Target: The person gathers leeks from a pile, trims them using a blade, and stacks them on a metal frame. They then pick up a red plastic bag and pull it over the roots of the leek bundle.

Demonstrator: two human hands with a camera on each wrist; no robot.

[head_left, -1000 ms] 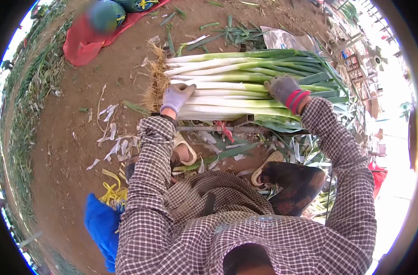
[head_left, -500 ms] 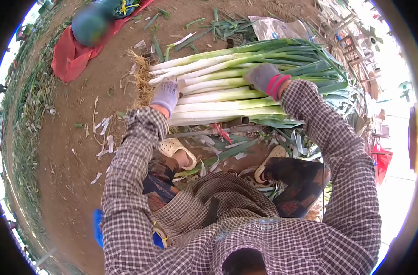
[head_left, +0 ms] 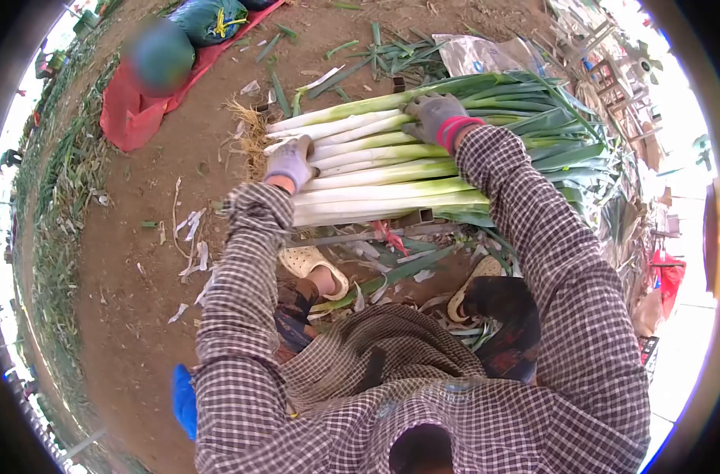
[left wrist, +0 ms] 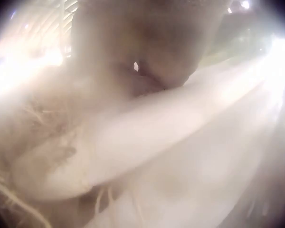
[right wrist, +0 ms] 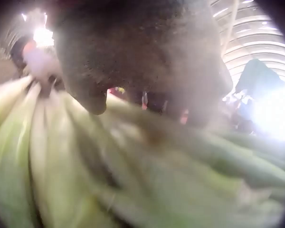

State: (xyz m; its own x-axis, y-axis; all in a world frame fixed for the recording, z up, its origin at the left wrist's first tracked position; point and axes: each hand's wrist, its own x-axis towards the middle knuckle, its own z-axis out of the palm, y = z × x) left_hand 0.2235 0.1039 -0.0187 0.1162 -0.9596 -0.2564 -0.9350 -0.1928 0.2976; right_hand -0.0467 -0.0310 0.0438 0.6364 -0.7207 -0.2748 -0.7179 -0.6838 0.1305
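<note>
1. Head view: I am watching a flat row of leeks [head_left: 376, 170] lying on crumbly dirt ground [head_left: 139, 261] just beyond a thin metal bar [head_left: 352, 235]. Their smooth white shanks are fading into green blades, with strawy roots [head_left: 249, 138] at one end. The left hand [head_left: 289, 162], in a pale knit glove, is pressing flat fingers on the shanks beside the roots. The right hand [head_left: 435, 117], in a grey glove with a red cuff, is lying on the far stalks; I cannot tell whether it is gripping. A rumpled red cloth [head_left: 131, 110] is lying well apart.
2. Left wrist view: through heavy blur, I am making out the left hand [left wrist: 147, 47] touching a rounded white shank of the leeks [left wrist: 171, 123], with fibrous roots [left wrist: 33, 123] alongside.
3. Right wrist view: the coarse-knit right hand [right wrist: 142, 57] is looming over long pale-green leeks [right wrist: 133, 180]; its grip is not showing.
</note>
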